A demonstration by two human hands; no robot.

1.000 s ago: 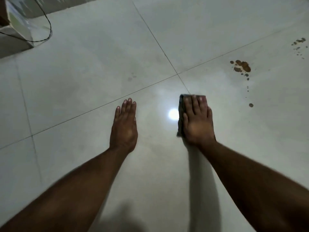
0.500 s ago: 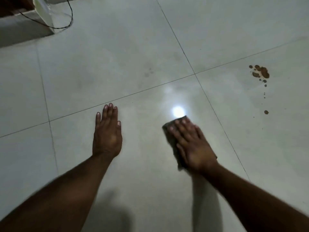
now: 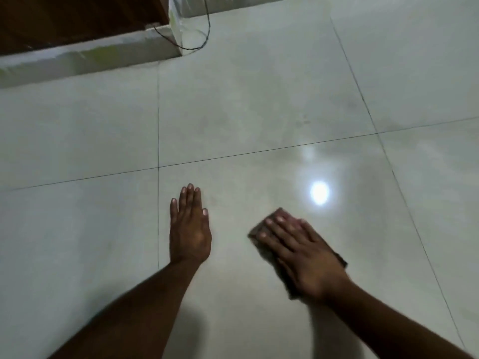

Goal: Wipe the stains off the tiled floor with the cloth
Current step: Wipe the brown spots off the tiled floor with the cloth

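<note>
My right hand [image 3: 302, 248] lies flat with straight fingers on a dark cloth [image 3: 261, 248], pressing it onto the pale tiled floor [image 3: 259, 104]. Only the cloth's edges show round the hand, at the fingertips and beside the wrist. My left hand [image 3: 189, 229] rests flat on the tile to the left, fingers straight and together, about a hand's width from the cloth. A faint greyish smudge [image 3: 303, 122] marks the tile beyond the grout line. No brown stains are in view.
A white raised ledge [image 3: 85, 59] runs along the far left, with dark wood behind it. A thin black cable [image 3: 201, 35] loops onto the floor by the ledge's corner. A bright light reflection [image 3: 319, 192] glints just beyond my right hand.
My right hand has slid the cloth back toward me and to the left. The view has swung left, so the brown stains on the right have left the frame. My left hand stays planted.
</note>
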